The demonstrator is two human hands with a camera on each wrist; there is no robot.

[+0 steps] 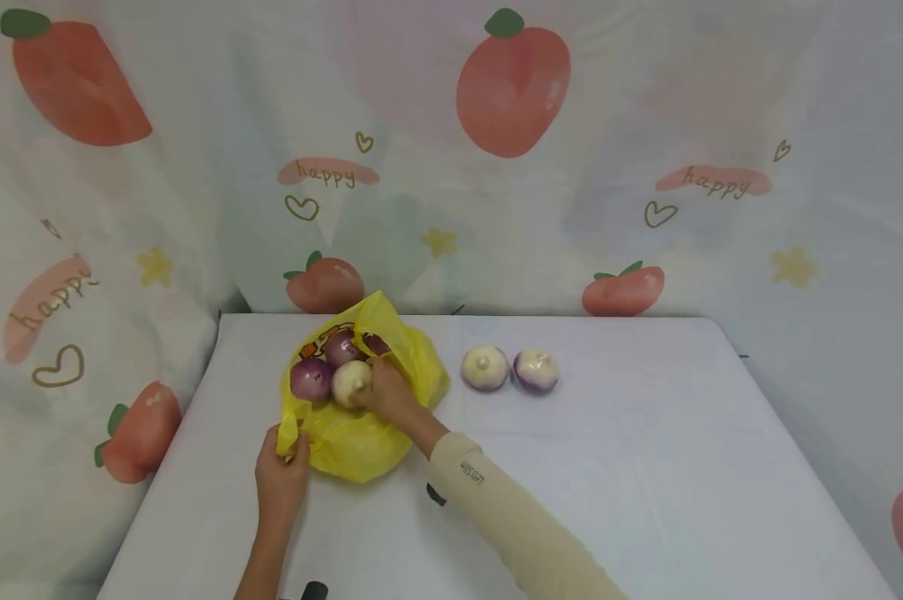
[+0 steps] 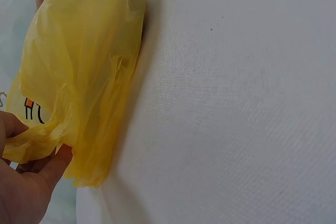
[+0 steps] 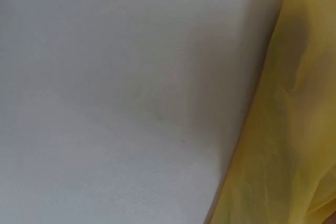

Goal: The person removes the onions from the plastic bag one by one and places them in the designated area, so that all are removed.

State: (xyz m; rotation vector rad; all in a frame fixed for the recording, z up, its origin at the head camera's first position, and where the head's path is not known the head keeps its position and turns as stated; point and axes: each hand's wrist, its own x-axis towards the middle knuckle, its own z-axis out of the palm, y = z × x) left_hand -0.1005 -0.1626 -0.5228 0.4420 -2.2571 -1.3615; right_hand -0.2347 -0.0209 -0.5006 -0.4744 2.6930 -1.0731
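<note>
A yellow plastic bag (image 1: 361, 454) lies open on the table with several onions in its mouth. Two of them, a purple onion (image 1: 311, 381) and another purple onion (image 1: 342, 348), sit beside a pale onion (image 1: 350, 382). My right hand (image 1: 390, 393) reaches into the bag's mouth and grips the pale onion from its right side, thumb at its lower edge. With fingers and thumb, my left hand (image 1: 281, 471) pinches the gathered rim of the bag at its near left; the left wrist view shows the bunched plastic (image 2: 34, 142) between them.
Right of the bag, a pale onion (image 1: 485, 368) and a pale onion with purple sides (image 1: 536, 371) rest side by side on the white table (image 1: 646, 467). A fruit-printed cloth (image 1: 421, 125) hangs behind the table's back edge. A small black object (image 1: 314, 591) shows at the front.
</note>
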